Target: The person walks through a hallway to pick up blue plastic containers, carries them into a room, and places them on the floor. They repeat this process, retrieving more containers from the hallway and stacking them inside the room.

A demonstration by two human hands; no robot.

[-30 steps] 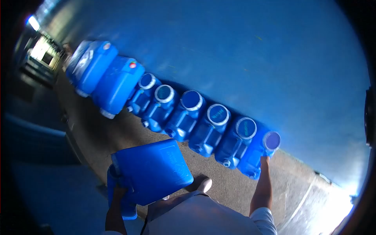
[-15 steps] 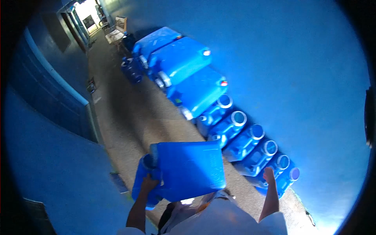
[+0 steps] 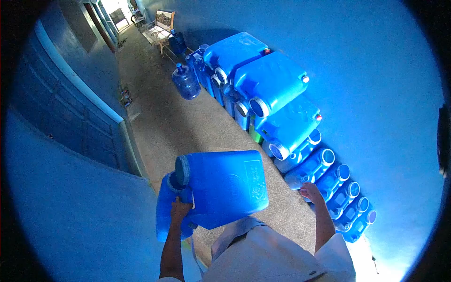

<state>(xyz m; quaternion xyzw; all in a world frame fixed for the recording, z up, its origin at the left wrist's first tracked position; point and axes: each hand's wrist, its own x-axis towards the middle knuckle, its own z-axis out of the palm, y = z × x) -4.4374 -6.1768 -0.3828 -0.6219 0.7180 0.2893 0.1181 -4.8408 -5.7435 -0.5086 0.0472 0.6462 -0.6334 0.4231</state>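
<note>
Carried low at the near centre, in front of the white-shirted torso: a large blue rectangular plastic jerrycan (image 3: 225, 188), tipped on its side with the uncapped neck pointing left. Clamped by the left hand (image 3: 180, 207), fingers wrapped tight around the moulded grip beside the neck. Tucked behind and below it, on the left, what looks like a second blue container (image 3: 163, 216); cannot tell whether taken in the same grasp. Out to the right, the right hand (image 3: 311, 191), fingers loosely apart and holding nothing, hovering just beside a row of small blue plastic canisters with white-rimmed open mouths (image 3: 336, 181) lined along the blue painted wall (image 3: 376, 70); contact with the nearest one hard to tell. Farther along that wall, a stack of bigger blue jerrycans lying on their sides (image 3: 272, 84), then a round blue water bottle (image 3: 185, 82) standing on the grey concrete floor (image 3: 188, 127). Probably light and empty, judging by the open mouth and the one-handed carry. Stiff, hollow and smooth-walled, so bulky and apt to swing or slip against flat palms. Best taken by the handle near the neck, with a bottom corner for the other palm.
</note>
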